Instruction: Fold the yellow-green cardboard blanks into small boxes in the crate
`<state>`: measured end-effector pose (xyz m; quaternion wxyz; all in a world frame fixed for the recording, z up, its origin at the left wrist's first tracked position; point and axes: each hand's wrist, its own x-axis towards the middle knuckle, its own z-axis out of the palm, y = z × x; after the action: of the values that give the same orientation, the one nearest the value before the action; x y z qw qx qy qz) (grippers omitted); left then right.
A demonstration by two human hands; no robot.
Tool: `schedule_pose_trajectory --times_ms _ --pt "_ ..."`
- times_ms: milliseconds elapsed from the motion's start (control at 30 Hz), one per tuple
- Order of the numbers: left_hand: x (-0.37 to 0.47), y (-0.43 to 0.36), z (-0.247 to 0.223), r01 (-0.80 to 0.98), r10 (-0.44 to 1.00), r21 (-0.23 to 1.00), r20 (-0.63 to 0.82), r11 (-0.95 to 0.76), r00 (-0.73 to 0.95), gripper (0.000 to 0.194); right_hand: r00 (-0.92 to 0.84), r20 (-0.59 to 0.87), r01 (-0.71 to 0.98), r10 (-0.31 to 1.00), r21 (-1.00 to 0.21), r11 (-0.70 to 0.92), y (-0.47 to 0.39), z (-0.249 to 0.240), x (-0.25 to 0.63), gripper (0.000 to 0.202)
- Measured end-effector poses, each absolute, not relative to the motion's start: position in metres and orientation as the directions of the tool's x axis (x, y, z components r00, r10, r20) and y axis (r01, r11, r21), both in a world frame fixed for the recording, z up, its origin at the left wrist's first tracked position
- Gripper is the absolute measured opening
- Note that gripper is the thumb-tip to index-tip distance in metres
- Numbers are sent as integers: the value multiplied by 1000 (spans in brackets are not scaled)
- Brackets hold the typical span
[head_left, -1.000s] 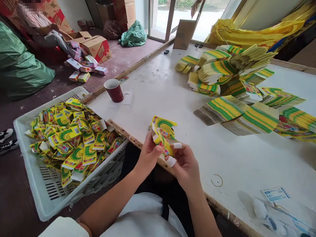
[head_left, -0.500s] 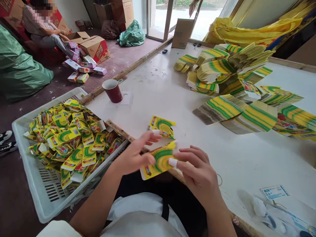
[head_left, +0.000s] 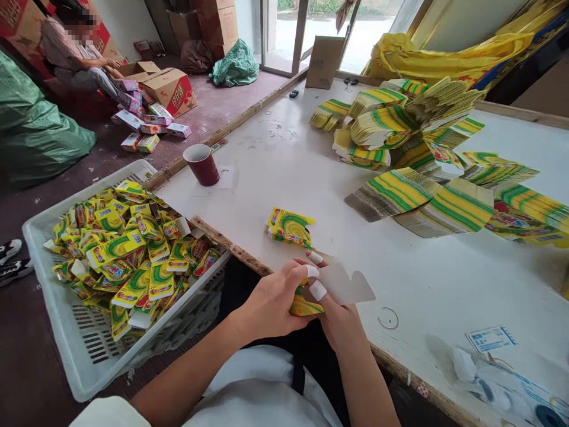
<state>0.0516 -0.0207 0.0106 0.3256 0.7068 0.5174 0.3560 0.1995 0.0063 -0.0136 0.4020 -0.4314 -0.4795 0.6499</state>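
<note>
A small yellow and green printed carton is between my two hands at the table's front edge, its plain grey inner flap turned toward the right. My left hand is closed on the carton's left part, thumb near the flap. My right hand grips it from the right, its thumb on the grey card. White wraps cover some of my fingertips. Just beyond my hands another yellow carton lies on the white table, with a tab sticking out on its right.
A white plastic basket heaped with yellow cartons stands at left. Stacks of flat cartons lie at the right back. A maroon cup, rubber band and plastic bag are on the table. A person sits at far left.
Both hands have come together and closed on the carton. The carton has turned, so its grey inner side now shows. The other carton has stayed on the table.
</note>
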Motion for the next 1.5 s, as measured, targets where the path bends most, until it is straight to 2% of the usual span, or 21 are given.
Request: schedule_pose_trajectory --times_ms 67,167,267,367,467,567,667,733,900,1067,1300,1367,1500 --pt "51 -20 9 553 957 788 162 -271 238 56 -337 -199 -118 920 -961 -251 6 -13 199 56" --pt "46 -17 8 627 968 749 72 -213 242 55 -396 -101 -129 913 -978 -164 5 -14 202 63" --pt "44 -12 4 616 971 771 13 -163 241 59 -439 52 -6 897 -998 55 1 -14 203 59" --pt "43 -10 -1 591 981 793 38 -147 193 61 -455 210 169 865 -934 316 -1 -16 200 54" --pt "41 -12 -2 605 990 785 78 -132 114 62 -418 316 179 852 -890 419 4 -20 199 60" --pt "33 -16 2 679 996 730 71 -83 46 60 -346 374 202 860 -866 458 10 -22 203 62" --pt "24 -19 7 697 999 715 31 -47 35 49 -434 369 275 822 -815 511 12 -23 209 58" --pt "19 -19 11 696 999 717 23 -41 35 44 -504 334 327 797 -780 533 13 -22 211 48" --pt "11 -18 23 696 999 717 -11 -29 53 43 -584 300 282 754 -796 535 19 -16 218 25" --pt "9 -16 30 723 997 690 -32 -28 69 41 -632 258 261 731 -817 514 25 -10 221 28" --pt "11 -15 30 747 998 664 -35 -18 56 44 -588 253 262 768 -838 478 23 -9 208 23" --pt "11 -14 31 734 997 679 -40 -16 59 45 -573 224 237 788 -876 421 24 -7 208 21" --pt "13 -10 30 702 994 711 -51 -33 99 45 -546 76 73 834 -988 137 26 -10 211 42"
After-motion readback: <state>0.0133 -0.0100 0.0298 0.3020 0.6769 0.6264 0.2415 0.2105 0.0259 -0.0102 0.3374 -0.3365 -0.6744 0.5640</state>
